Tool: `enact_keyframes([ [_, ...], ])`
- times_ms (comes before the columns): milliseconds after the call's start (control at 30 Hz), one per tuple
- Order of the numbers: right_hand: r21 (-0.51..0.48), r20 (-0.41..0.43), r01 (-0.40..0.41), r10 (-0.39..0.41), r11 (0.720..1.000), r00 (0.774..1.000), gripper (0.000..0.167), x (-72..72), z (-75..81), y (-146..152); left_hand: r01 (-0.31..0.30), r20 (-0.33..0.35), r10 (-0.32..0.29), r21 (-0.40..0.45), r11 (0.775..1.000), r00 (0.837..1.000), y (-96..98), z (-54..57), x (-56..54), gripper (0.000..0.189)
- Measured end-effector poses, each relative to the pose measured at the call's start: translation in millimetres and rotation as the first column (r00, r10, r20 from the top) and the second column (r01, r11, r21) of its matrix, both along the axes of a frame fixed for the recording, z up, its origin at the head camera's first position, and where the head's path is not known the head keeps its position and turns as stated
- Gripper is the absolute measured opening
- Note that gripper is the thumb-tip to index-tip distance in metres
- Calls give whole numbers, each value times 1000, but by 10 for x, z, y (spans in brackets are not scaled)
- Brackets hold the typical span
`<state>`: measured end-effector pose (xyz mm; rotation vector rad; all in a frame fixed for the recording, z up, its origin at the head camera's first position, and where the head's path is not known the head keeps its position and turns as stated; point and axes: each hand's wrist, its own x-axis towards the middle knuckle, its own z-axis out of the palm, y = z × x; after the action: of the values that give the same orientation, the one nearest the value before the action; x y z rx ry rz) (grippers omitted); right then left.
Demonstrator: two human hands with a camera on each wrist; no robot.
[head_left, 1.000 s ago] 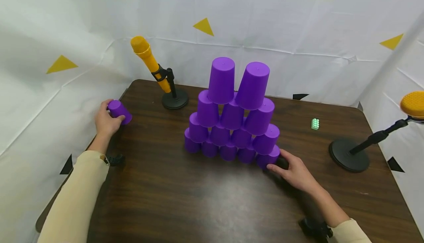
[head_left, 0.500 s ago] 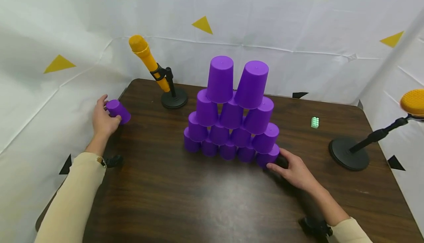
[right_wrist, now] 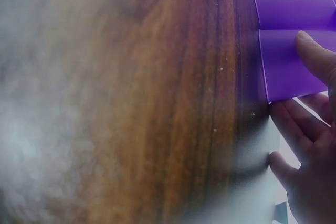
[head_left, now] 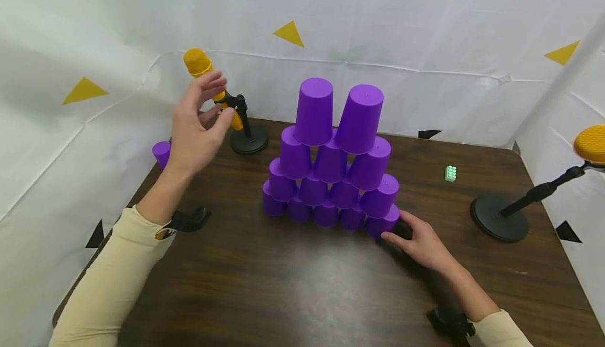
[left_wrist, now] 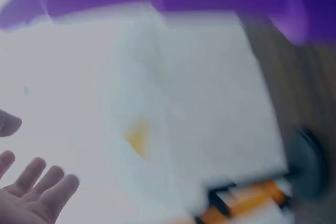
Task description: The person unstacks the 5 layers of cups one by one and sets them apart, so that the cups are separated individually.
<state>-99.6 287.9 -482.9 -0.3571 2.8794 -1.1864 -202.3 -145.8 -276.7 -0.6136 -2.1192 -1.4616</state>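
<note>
Upside-down purple cups (head_left: 313, 191) stand stacked in a pyramid of rows, two cups on top. My left hand (head_left: 195, 134) is raised above the table's left side and holds nothing, its fingers loosely bent apart. In the head view it overlaps the yellow microphone (head_left: 196, 62), with no contact evident. Behind my left hand, a single purple cup (head_left: 161, 151) is partly hidden at the table's left edge. My right hand (head_left: 423, 243) grips the bottom row's rightmost cup (right_wrist: 289, 69), thumb on its near side and fingers round its right side.
The yellow microphone leans in a black stand (head_left: 250, 139) at the back left. A second yellow microphone (head_left: 591, 145) rises from a round black base (head_left: 499, 218) at the right. A small green toy brick (head_left: 450, 173) lies back right. White sheeting (head_left: 378, 16) surrounds the dark wooden table (head_left: 264, 284).
My left hand has let go of the single cup at the left edge and moved up and to the right. My right hand has kept its place at the pyramid's corner.
</note>
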Motion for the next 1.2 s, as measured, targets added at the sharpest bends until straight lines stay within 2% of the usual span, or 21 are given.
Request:
enact_keyframes([
  [67,0,1,2,-2,1000,1000,60,1,-3,-8,119,7,-119,-10,993,993,228,191,173,52],
  [133,-2,2,3,-3,1000,1000,60,0,-1,-13,213,26,-212,-26,977,977,394,306,283,56],
  [233,-2,4,2,-2,1000,1000,61,-2,6,-15,296,63,-293,-61,953,954,578,380,358,64],
  [333,3,8,1,-1,1000,1000,62,-5,11,-17,335,77,-329,-89,938,941,706,378,356,71],
  [500,6,20,3,-3,1000,1000,62,-2,-3,-26,354,66,-349,-86,931,935,828,326,301,75],
  [733,-4,8,14,-14,1000,1000,62,-7,-32,-19,395,-6,-395,5,919,919,889,271,264,62],
  [900,-11,-14,13,-13,1000,1000,57,25,-55,-24,383,2,-384,48,922,924,872,260,275,55],
  [967,-13,-17,12,-12,1000,1000,56,35,-54,-29,363,1,-364,70,929,931,835,246,276,54],
  [1033,-16,-21,11,-12,1000,1000,56,39,-46,-31,346,-26,-346,96,933,938,768,188,226,54],
  [1200,-22,-14,7,-7,1000,1000,56,29,-25,-45,311,-108,-296,160,937,949,424,31,73,54],
])
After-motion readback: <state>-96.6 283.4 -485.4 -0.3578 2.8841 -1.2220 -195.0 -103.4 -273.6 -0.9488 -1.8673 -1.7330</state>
